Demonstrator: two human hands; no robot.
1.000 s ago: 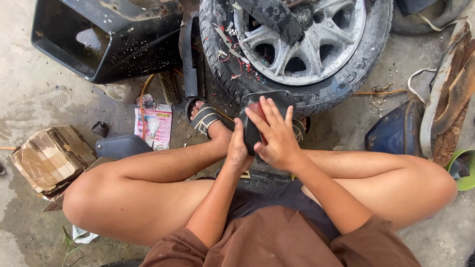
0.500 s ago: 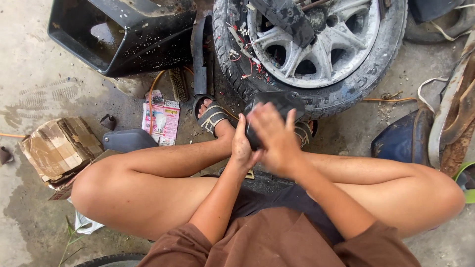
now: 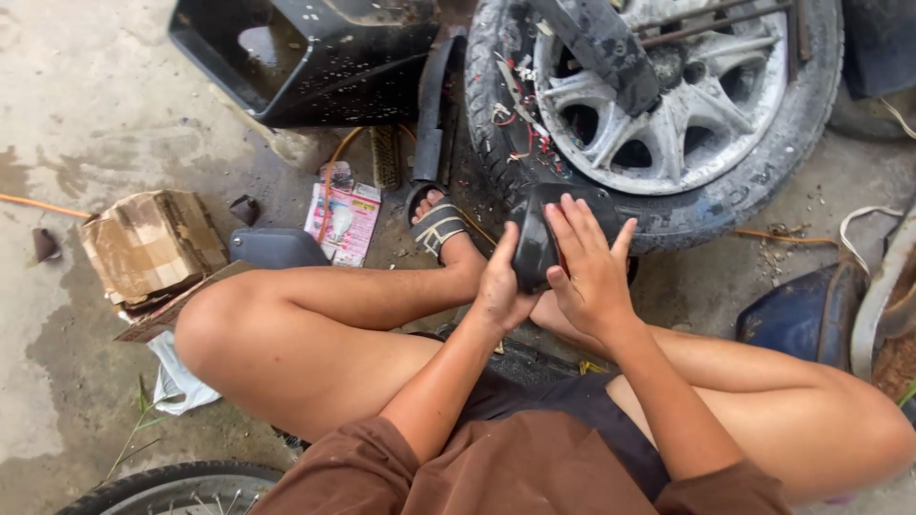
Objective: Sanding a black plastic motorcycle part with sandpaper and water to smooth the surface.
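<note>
A: Both hands are closed on one thing. The left hand clasps the near edge of a curved black plastic housing, and the right hand lies flat over its face with the fingers spread.

B: Where is the housing sitting?

A: Off the concrete floor, held up between the person's knees, just in front of the muddy black rubber tyre of a grey spoked alloy wheel. One hand seems to steady it while the other presses on it, so it cannot slip.

B: And round about?

A: Loose red and white wires hang at the tyre's left edge. A foot in a grey strapped sandal rests on the floor just left of the hands, probably to brace the squat. Further left lie a flat pink printed packet, a crumpled brown cardboard box and, above them, an open black plastic tub. A dark blue body panel sits to the right.
</note>
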